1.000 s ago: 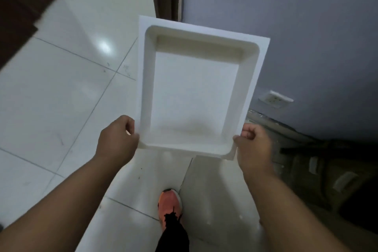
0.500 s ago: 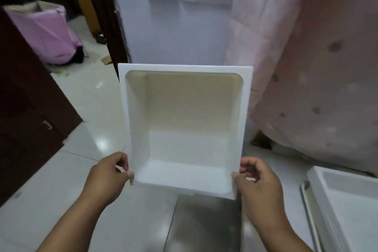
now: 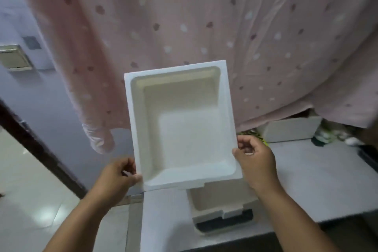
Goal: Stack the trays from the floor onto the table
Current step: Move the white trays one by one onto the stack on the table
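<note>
Your left hand grips the near left corner of the white foam tray; your right hand clamps its right rim. You hold the tray in the air, open side facing you, above the stacked trays resting on the grey table. Beyond hangs a pink dotted curtain.

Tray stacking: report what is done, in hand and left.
Done: at least one tray already sits on the table. In hand: both hands, left hand and right hand, hold a white tray above it. Left: lowering it on; the floor trays are out of view.
</note>
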Demonstrator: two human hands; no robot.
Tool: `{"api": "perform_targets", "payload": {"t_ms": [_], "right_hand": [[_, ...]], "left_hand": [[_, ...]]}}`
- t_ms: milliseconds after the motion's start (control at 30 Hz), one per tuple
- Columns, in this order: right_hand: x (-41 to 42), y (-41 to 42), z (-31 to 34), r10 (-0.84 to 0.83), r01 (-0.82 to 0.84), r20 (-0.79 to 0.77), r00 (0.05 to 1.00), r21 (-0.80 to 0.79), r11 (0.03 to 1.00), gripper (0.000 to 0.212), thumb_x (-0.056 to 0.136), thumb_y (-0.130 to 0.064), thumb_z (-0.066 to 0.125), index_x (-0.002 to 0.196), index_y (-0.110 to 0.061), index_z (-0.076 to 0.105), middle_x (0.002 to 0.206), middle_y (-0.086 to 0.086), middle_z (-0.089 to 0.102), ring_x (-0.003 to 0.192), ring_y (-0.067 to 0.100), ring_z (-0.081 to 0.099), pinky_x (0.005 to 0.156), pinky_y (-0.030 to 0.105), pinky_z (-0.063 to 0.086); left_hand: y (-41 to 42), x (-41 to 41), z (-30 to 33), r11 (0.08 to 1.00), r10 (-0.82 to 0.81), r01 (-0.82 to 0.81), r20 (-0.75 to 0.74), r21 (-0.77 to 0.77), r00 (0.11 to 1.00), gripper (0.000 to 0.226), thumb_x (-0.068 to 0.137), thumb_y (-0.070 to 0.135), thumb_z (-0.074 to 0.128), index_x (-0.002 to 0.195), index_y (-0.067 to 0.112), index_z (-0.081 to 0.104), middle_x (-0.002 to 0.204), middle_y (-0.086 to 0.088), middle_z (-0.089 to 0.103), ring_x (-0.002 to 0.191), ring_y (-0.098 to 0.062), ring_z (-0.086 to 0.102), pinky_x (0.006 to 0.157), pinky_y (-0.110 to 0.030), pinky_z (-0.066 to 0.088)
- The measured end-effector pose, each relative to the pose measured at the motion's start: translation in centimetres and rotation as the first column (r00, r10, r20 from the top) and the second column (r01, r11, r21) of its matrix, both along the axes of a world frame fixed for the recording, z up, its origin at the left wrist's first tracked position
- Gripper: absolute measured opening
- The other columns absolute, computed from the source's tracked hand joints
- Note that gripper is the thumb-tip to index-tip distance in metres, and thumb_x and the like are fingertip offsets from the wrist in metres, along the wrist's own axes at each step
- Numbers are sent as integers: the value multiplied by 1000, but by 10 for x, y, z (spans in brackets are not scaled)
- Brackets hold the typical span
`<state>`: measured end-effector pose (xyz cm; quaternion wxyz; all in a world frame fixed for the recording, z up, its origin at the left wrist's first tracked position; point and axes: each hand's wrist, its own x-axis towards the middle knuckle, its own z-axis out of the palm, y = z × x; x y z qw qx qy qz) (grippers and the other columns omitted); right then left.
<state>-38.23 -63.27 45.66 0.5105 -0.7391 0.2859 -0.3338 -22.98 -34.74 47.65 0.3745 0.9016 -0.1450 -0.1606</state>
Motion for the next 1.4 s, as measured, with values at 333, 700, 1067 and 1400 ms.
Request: {"api": "perform_targets", "payload": {"t_ms": [333, 700, 1067, 1400], "right_hand": [[-40, -86, -58, -47, 105, -348, 936, 149, 983, 21, 87, -1, 63, 86, -22, 67, 84, -2, 69, 80, 20, 63, 64, 26, 47], [-24, -118, -95, 13, 43, -636, 772, 73, 996, 13, 85, -12, 64, 81, -24, 68, 84, -7, 70, 80, 8, 62, 65, 24, 47], [15, -131, -130, 34, 0, -703, 710, 48, 999, 26, 95, -38, 53, 94, -17, 69, 94, -2, 69, 86, 18, 62, 75, 34, 50], [40, -147, -164, 99, -19, -731, 675, 118, 993, 45, 104, -38, 31, 127, -16, 64, 127, 12, 65, 115, 33, 57, 95, 38, 45]], "left_hand": [[-112, -26, -89, 989, 2, 17, -128, 149, 992, 3, 75, 5, 54, 74, 7, 54, 71, -7, 60, 64, -20, 50, 60, -37, 46], [-126, -17, -114, 967, -92, 188, -452, 173, 887, 12, 66, 19, 65, 72, 10, 61, 71, -6, 64, 63, -19, 63, 54, -23, 46], [-153, 3, -142, 944, 39, 26, -191, 330, 981, 52, 94, 53, 50, 130, 15, 49, 122, -8, 64, 101, -23, 65, 78, -30, 52], [-194, -6, -179, 942, 261, -224, -125, 251, 957, 52, 103, 44, 20, 153, 28, 21, 124, -17, 62, 108, -38, 61, 88, -45, 50]]}}
